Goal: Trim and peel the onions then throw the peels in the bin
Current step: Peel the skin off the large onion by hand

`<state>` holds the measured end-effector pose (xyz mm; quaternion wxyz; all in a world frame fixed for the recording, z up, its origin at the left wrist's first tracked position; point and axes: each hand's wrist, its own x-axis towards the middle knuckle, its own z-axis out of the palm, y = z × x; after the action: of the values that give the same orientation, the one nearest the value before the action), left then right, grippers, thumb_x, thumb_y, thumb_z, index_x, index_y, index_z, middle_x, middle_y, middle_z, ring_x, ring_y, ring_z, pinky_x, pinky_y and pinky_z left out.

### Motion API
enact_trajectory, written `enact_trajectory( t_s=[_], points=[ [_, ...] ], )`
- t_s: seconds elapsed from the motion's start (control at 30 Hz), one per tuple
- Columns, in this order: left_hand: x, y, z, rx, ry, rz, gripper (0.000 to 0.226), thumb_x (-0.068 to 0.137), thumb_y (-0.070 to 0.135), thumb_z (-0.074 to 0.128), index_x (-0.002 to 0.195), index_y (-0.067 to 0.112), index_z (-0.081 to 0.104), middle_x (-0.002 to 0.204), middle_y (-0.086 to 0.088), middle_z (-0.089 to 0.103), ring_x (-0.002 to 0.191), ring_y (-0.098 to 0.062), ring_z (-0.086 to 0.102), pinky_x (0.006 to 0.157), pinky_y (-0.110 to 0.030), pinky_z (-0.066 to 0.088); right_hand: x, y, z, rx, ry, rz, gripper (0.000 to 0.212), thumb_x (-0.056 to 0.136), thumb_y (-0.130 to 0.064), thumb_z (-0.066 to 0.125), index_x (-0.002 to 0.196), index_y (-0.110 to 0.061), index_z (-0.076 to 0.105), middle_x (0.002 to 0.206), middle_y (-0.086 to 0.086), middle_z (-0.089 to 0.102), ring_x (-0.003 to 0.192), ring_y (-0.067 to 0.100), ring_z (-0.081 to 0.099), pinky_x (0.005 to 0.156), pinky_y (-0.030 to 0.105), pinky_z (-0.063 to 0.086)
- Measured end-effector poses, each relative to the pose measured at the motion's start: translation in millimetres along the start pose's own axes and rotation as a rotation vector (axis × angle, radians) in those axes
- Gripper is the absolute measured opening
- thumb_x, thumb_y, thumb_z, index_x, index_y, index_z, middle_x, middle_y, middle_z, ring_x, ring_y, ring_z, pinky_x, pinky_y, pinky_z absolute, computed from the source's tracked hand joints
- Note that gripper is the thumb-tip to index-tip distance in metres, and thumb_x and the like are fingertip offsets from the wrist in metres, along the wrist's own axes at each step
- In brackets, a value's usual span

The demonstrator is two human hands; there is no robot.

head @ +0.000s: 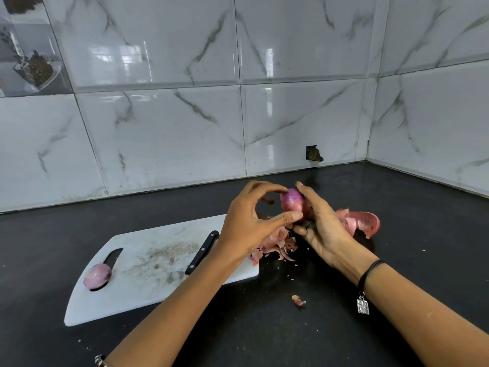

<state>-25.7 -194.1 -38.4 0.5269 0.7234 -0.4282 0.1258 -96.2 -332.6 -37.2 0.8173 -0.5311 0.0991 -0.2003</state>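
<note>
Above the dark counter, both hands hold a purple onion. My right hand cups it from the right and below. My left hand pinches it, thumb on its lower front and fingers over its top. A peeled onion rests on the left end of the white cutting board, over the handle slot. A black-handled knife lies on the board, partly under my left wrist. Loose pink peels are heaped at the board's right end. Another onion with its skin loose lies behind my right hand.
A small scrap of peel lies on the black counter near the front. White marble-look tiles line the back wall and the right wall, which meet in a corner. A dark hole is in the back wall just above the counter. No bin is in view.
</note>
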Motion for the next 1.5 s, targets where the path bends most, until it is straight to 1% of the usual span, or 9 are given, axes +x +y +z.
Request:
enact_trajectory(
  t_s=[0.1,0.23,0.5,0.63,0.73,0.87,1.2,1.33,1.5],
  points=[
    [-1.1,1.1,0.9,0.002,0.004,0.051,0.053,0.072,0.043,0.089,0.120,0.030,0.072,0.123,0.020,0.061,0.119,0.000,0.058,0.097,-0.030,0.054,-4.2,-0.9,2.4,0.052,-0.021,0.078,0.039,0.100,-0.040,0.058,0.111,-0.003,0.062,0.077,0.012,0.064,0.050,0.014,0.062,0.040,0.020,0.049],
    [-4.3,9.0,7.5,-0.081,-0.009,0.060,0.051,0.069,0.038,0.092,0.115,0.030,0.070,0.116,0.015,0.069,0.113,-0.005,0.064,0.097,-0.026,0.054,-9.6,-1.3,4.1,0.010,-0.085,0.116,0.044,0.103,-0.039,0.047,0.093,0.000,0.063,0.061,0.009,0.061,0.037,0.012,0.049,0.027,0.015,0.031],
    [-3.3,15.6,10.7,-0.024,-0.023,0.168,0.049,0.072,0.036,0.090,0.114,0.025,0.066,0.116,0.012,0.067,0.112,-0.013,0.065,0.093,-0.040,0.058,-13.4,-2.4,6.9,-0.087,-0.028,-0.036,0.039,0.104,-0.040,0.044,0.090,-0.010,0.065,0.061,0.003,0.066,0.042,0.009,0.057,0.030,0.016,0.036],
    [-3.6,15.8,10.2,-0.157,-0.015,0.108,0.046,0.069,0.021,0.094,0.105,0.014,0.065,0.112,0.004,0.068,0.113,-0.015,0.066,0.096,-0.033,0.058,-13.4,-3.0,7.1,-0.139,-0.030,-0.056,0.040,0.104,-0.040,0.041,0.091,-0.012,0.065,0.059,0.003,0.062,0.039,0.008,0.053,0.031,0.016,0.035],
    [-4.4,15.0,9.6,-0.227,-0.013,0.059,0.048,0.065,0.015,0.095,0.099,0.009,0.062,0.113,0.004,0.069,0.113,-0.011,0.067,0.092,-0.024,0.057,-12.9,-3.5,7.5,-0.183,-0.019,-0.075,0.041,0.104,-0.043,0.041,0.095,-0.013,0.068,0.065,0.005,0.067,0.048,0.010,0.060,0.037,0.018,0.042],
    [-5.3,16.9,9.7,-0.305,-0.008,0.022,0.055,0.062,0.008,0.096,0.102,0.008,0.058,0.117,0.001,0.070,0.115,-0.010,0.066,0.092,-0.024,0.057,-10.8,-2.8,5.9,-0.220,-0.001,-0.087,0.042,0.103,-0.046,0.041,0.105,-0.013,0.068,0.073,0.006,0.070,0.053,0.010,0.063,0.038,0.017,0.043],
    [-2.1,18.3,4.3,-0.166,-0.063,0.079,0.051,0.064,0.015,0.096,0.101,0.024,0.062,0.112,0.003,0.063,0.115,-0.012,0.061,0.091,-0.030,0.060,-13.0,-1.5,5.9,-0.278,-0.025,-0.126,0.037,0.105,-0.041,0.038,0.100,-0.016,0.064,0.063,0.000,0.063,0.046,0.005,0.058,0.037,0.017,0.041],
    [-1.3,17.9,2.1,-0.125,-0.083,0.087,0.048,0.064,0.014,0.096,0.098,0.018,0.063,0.110,0.003,0.060,0.113,-0.010,0.060,0.089,-0.028,0.060,-10.8,0.3,5.1,-0.329,-0.013,-0.135,0.036,0.104,-0.041,0.038,0.105,-0.017,0.065,0.078,0.006,0.064,0.045,0.002,0.058,0.038,0.017,0.041],
    [-4.6,14.8,5.8,-0.109,-0.050,0.101,0.036,0.066,0.017,0.095,0.080,0.013,0.063,0.114,0.005,0.059,0.113,-0.012,0.061,0.086,-0.028,0.061,-10.1,0.1,3.7,-0.312,-0.036,-0.128,0.039,0.105,-0.040,0.038,0.101,-0.012,0.064,0.067,0.002,0.060,0.041,0.001,0.054,0.035,0.015,0.038]
  ],
)
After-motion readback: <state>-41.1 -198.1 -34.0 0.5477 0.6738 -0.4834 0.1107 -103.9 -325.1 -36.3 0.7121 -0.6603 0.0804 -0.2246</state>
